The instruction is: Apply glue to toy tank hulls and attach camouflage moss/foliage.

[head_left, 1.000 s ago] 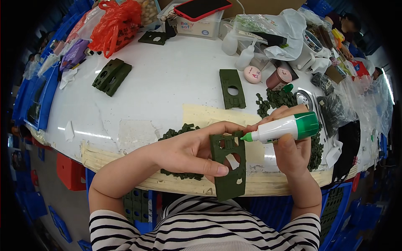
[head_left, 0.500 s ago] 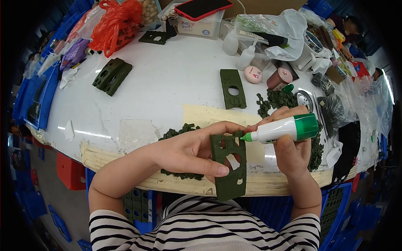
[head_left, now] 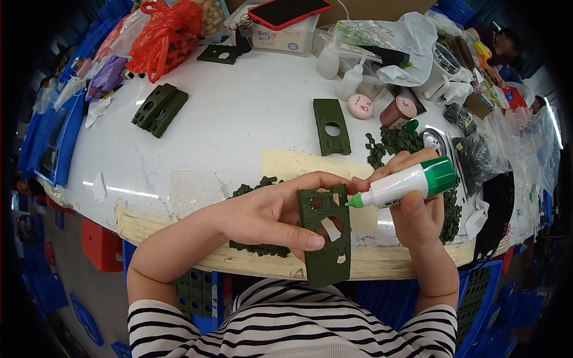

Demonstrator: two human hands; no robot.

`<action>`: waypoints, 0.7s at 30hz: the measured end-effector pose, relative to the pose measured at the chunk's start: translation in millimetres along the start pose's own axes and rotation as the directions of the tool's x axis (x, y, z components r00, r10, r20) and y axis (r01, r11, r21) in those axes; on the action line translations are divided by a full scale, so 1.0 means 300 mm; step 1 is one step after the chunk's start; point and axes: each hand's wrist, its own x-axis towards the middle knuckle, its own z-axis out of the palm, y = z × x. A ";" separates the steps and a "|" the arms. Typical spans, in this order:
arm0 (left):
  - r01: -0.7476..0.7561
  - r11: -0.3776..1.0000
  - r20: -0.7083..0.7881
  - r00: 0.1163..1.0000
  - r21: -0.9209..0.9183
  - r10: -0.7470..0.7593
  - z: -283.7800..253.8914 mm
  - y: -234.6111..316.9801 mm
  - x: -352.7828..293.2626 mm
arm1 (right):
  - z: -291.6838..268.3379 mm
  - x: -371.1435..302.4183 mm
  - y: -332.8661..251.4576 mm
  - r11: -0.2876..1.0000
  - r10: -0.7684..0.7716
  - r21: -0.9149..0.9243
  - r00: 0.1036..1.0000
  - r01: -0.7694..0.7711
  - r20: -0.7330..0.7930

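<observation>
My left hand (head_left: 280, 221) grips a dark green plastic model tank hull part (head_left: 325, 262) by its left side, thumb on its face near the round hole. In my right hand (head_left: 418, 215) lies a white glue bottle (head_left: 397, 188) with a green base and green nozzle, tilted so the tip points left. The nozzle tip is at the right edge of the part, near its upper end; whether it touches I cannot tell. Fingers of both hands come close together behind the nozzle. Small dark green pieces (head_left: 262, 247) lie in a heap beneath my left hand.
More small green pieces (head_left: 403, 140) are heaped at right. Similar hull parts (head_left: 331, 110) (head_left: 160, 110) lie farther off on the white table (head_left: 239, 113). Two squeeze bottles (head_left: 350, 82), a pink round tin (head_left: 360, 106) and a brown jar (head_left: 399, 112) stand beyond. A red bag (head_left: 164, 39) sits far left.
The glue bottle's nozzle has shifted slightly right and down along the part's edge, and the bottle tilts a little more. The held part has moved very slightly left.
</observation>
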 end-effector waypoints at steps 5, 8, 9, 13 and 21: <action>0.012 1.000 -0.012 1.000 -0.013 -0.012 0.000 -0.001 -0.001 | 0.014 0.002 -0.009 1.000 0.005 -0.026 1.000 -0.005 0.007; 0.028 1.000 -0.014 1.000 -0.001 -0.028 0.003 0.006 -0.001 | 0.007 -0.001 -0.008 0.999 0.011 -0.042 1.000 -0.011 0.012; 0.025 1.000 -0.013 1.000 -0.004 -0.025 0.003 0.006 -0.001 | 0.006 -0.001 -0.007 0.999 0.014 -0.042 1.000 -0.013 0.014; -0.003 1.000 -0.009 1.000 -0.012 0.003 0.000 -0.005 0.001 | 0.015 0.004 -0.014 1.000 -0.001 -0.031 1.000 0.001 0.016; 0.011 1.000 -0.007 1.000 -0.011 -0.011 0.000 -0.001 -0.001 | 0.001 -0.001 -0.004 0.996 -0.007 -0.086 1.000 0.009 0.023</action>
